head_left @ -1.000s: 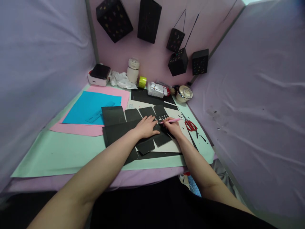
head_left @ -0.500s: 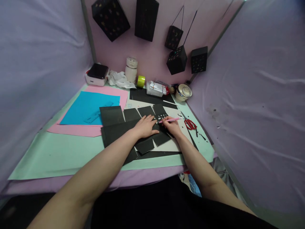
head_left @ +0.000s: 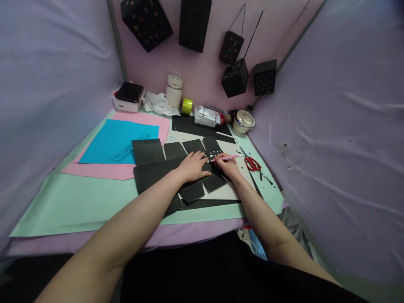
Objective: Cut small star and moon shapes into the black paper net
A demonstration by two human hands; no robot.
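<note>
A black card sheet (head_left: pixel 154 170) with slit flaps along its edges lies flat in front of me. My left hand (head_left: pixel 193 166) rests on it, palm down with the fingers spread. My right hand (head_left: pixel 227 166) pinches a slim pink pen-style craft knife (head_left: pixel 231 157), its tip at the card just right of my left fingers. Small cut-out shapes (head_left: pixel 215 154) show pale in the card there. The fine tip itself is too small to make out. Under the card is a white sheet (head_left: pixel 225 194).
Red-handled scissors (head_left: pixel 252 163) and black scraps lie right of my right hand. Blue paper (head_left: pixel 104 145) with a clear ruler (head_left: pixel 131 148) is at left on pink paper (head_left: pixel 94 171). A white bottle (head_left: pixel 174 91), yellow tape roll (head_left: pixel 187 106) and lidded bowl (head_left: pixel 243 121) stand behind. Black boxes (head_left: pixel 235 79) hang above.
The view has tilted very slightly. Both hands keep nearly the same place on the card, with the craft knife still in my right fingers.
</note>
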